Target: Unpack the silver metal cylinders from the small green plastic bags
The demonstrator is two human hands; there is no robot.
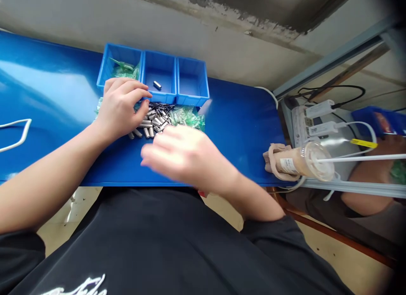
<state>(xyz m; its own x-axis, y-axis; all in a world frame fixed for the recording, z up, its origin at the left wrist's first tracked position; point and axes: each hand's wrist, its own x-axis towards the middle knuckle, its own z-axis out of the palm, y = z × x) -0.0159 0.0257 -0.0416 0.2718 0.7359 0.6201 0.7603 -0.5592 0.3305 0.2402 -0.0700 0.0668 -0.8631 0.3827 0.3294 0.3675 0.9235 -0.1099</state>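
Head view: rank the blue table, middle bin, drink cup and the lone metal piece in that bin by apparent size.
1. Blue table
2. Drink cup and middle bin: too alike to rank
3. Lone metal piece

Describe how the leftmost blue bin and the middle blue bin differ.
The leftmost bin holds green-tinted plastic packets; the middle bin shows one small metal piece. The left hand hides much of the leftmost bin's front, while most of the middle bin's front shows. Both are blue, open-topped and side by side.
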